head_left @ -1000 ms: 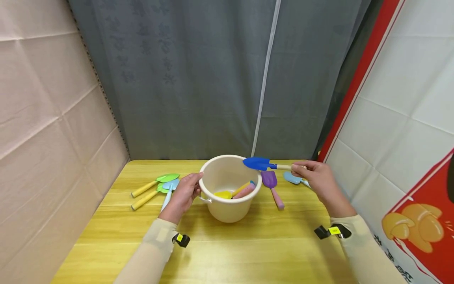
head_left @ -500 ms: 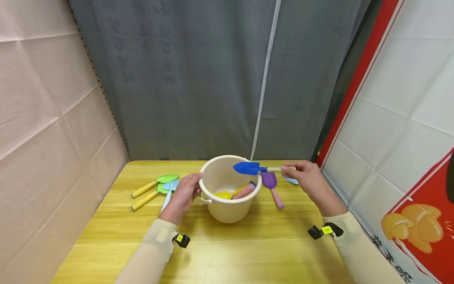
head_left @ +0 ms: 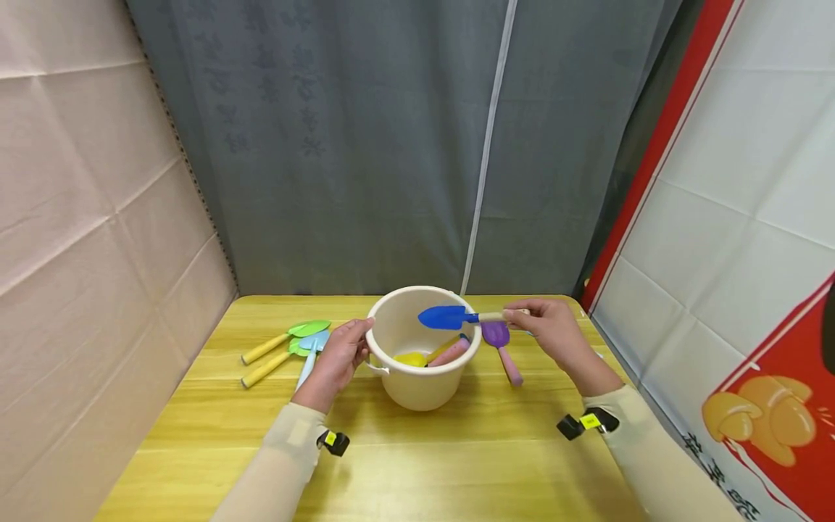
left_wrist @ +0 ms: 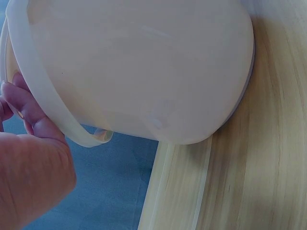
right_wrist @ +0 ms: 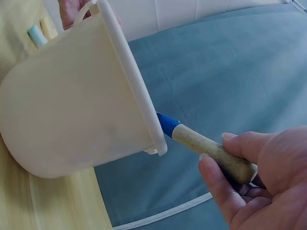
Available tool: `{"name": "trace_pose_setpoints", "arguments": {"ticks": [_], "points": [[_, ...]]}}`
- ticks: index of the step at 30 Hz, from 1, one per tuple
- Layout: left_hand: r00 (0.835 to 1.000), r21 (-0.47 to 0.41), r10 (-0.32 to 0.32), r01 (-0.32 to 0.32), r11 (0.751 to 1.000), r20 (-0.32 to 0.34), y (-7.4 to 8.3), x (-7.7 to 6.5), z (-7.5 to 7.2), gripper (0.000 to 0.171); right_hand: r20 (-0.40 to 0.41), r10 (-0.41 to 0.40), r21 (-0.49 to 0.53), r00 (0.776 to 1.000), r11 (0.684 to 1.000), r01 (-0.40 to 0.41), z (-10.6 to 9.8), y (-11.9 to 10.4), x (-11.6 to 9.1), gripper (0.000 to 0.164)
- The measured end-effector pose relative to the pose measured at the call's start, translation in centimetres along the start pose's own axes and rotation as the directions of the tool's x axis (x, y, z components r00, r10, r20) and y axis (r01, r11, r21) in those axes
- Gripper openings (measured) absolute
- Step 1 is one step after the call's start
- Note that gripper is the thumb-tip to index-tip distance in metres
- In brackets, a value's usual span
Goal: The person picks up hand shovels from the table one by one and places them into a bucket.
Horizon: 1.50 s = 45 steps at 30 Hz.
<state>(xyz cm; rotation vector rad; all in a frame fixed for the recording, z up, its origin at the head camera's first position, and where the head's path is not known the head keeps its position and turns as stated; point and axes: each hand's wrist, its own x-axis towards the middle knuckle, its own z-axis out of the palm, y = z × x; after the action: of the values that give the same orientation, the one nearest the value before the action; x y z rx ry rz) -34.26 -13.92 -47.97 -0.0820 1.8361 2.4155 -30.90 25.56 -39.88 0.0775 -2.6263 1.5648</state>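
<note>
A cream-white bucket (head_left: pixel 420 388) stands on the wooden table, and my left hand (head_left: pixel 339 355) grips its left rim. In the left wrist view my fingers (left_wrist: pixel 33 112) curl at the rim beside the bucket's handle (left_wrist: pixel 81 136). My right hand (head_left: pixel 548 330) pinches the wooden handle of a blue trowel (head_left: pixel 446 317), whose blade is over the bucket's mouth. The right wrist view shows the trowel handle (right_wrist: pixel 206 146) between thumb and fingers, with the blade hidden behind the rim. Inside the bucket lie a yellow tool (head_left: pixel 411 359) and a pink handle (head_left: pixel 451 352).
A purple shovel (head_left: pixel 496 335) with a pink handle lies right of the bucket. On the left are green tools with yellow handles (head_left: pixel 264 370) and a light-blue shovel (head_left: pixel 313 342). A grey curtain (head_left: pixel 359 145) hangs behind the table (head_left: pixel 417 464).
My right hand has carried the blue trowel leftward and slightly down, from the bucket's right rim to over its opening. My left hand and the bucket have stayed in place.
</note>
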Motion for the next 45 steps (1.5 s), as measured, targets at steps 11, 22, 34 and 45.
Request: {"name": "trace_pose_setpoints", "arguments": {"ticks": [11, 22, 34, 45], "points": [[1.000, -0.002, 0.002, -0.002, 1.000, 0.001, -0.1, 0.0, 0.0, 0.030, 0.020, 0.011, -0.053, 1.000, 0.999, -0.010, 1.1, -0.7, 0.8, 0.037], [1.000, -0.027, 0.010, -0.010, 1.000, 0.004, -0.2, 0.0, 0.1, 0.028, 0.047, -0.057, -0.065, 0.997, 0.996, 0.060, 2.4, -1.5, 1.8, 0.027], [1.000, -0.034, 0.011, -0.011, 0.999, -0.001, 0.0, -0.1, 0.1, 0.029, 0.078, -0.129, -0.097, 0.989, 0.986, 0.136, 4.0, -1.9, 3.0, 0.023], [1.000, -0.030, 0.007, -0.007, 1.000, 0.010, 0.0, -0.1, 0.1, 0.028, 0.119, -0.171, -0.128, 0.978, 0.974, 0.185, 5.4, -3.2, 3.3, 0.017]]}}
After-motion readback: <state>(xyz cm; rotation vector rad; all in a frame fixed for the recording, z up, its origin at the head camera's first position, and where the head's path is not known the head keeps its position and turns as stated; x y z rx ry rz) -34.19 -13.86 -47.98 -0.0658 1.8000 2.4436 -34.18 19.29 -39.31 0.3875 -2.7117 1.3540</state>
